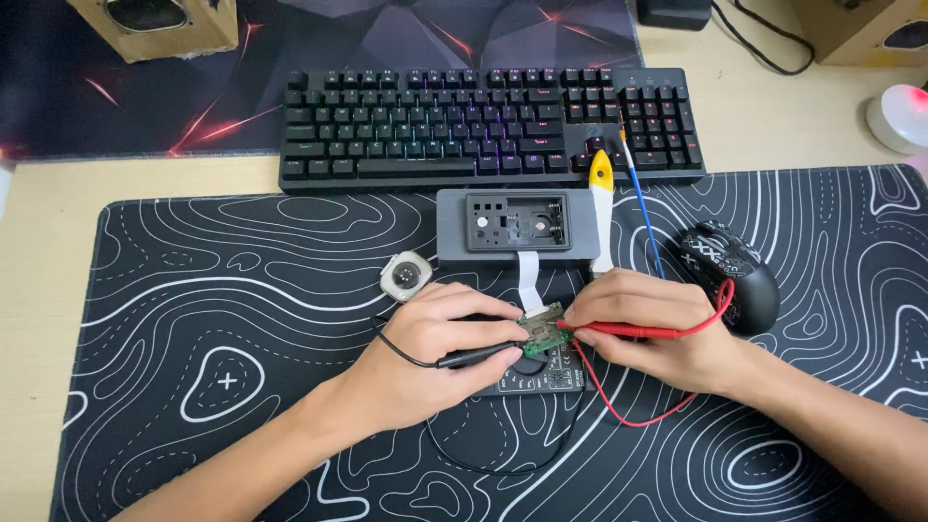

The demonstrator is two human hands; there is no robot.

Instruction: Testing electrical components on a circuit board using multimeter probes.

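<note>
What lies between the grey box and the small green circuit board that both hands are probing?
In the head view, a white flat ribbon cable runs from the grey box down toward the green circuit board; otherwise only black patterned mat shows there.

The desk mat (193, 319) is looking like matt black cloth with white printed lines, and the desk (39, 251) beneath is showing pale, smooth wood. The keyboard (483, 126) is showing matt black plastic keys, faintly lit. The grey box (517, 229) is looking like dull, smooth plastic. The mouse (730, 275) is gleaming, glossy black plastic. The red probe (628, 331) and black probe (478, 355) are wearing smooth plastic with rubbery leads. The small circuit board (543, 329) is glinting green, with shiny metal spots.
</note>
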